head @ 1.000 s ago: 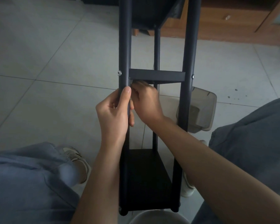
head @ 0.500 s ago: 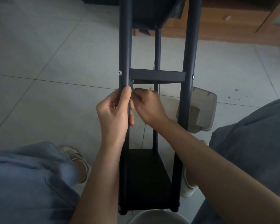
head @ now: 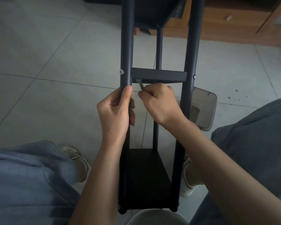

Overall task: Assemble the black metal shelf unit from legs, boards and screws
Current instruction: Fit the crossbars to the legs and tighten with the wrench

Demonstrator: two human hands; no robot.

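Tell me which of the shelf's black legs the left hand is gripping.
The left hand grips the near left leg, the one with the silver screw facing left. The right leg and thinner rear leg are untouched.

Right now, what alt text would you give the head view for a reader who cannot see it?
A person's left hand grips the left front leg of a black metal shelf unit while the right hand holds a small metal tool up under the middle board. The unit stands on a grey tiled floor between the person's knees, a translucent bin behind it.
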